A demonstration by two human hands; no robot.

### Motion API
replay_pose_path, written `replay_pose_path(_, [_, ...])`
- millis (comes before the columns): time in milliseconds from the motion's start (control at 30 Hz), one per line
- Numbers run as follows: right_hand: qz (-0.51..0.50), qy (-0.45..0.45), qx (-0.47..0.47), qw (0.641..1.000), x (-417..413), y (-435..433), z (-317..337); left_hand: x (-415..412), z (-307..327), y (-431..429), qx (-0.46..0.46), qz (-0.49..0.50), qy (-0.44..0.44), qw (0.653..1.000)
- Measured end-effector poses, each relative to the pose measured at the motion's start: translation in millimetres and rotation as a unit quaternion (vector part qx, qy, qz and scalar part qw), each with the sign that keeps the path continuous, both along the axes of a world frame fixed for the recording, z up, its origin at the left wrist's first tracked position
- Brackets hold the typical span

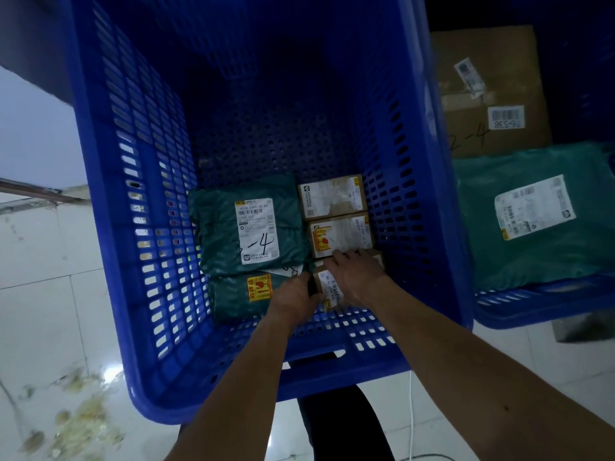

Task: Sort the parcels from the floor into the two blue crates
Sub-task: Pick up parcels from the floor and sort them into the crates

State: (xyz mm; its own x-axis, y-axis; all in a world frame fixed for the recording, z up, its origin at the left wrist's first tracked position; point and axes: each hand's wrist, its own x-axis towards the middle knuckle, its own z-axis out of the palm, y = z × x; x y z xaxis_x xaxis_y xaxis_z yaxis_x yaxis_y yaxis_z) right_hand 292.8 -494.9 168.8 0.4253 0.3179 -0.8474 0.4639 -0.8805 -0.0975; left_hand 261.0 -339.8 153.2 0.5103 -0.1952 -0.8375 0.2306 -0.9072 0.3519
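Small box point(327, 287) going into the blue crate point(139, 294)
My left grip point(293, 297) pinches its edge; my right hand point(356, 277) presses flat, keeping the row tight.

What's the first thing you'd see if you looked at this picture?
A huge blue crate fills the middle of the view. Down at its bottom, the left hand grips a small cardboard box while the right hand rests on it, near a green bagged parcel with a white label.

Blue crate point(109, 227) holds green bags point(219, 234), small brown boxes point(332, 197) (labels up); second crate point(532, 304), a green bag point(482, 227).
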Motion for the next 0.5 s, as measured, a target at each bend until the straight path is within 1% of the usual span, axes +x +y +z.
replay_pose_path(267, [-0.023,-0.005,0.004,1.0,-2,-2,0,2,5,2,-0.013,0.03,0.03,0.999])
replay_pose_path(500, [-0.108,-0.044,0.036,0.992,-15,-3,20,6,34,6,-0.006,0.048,0.06,0.997])
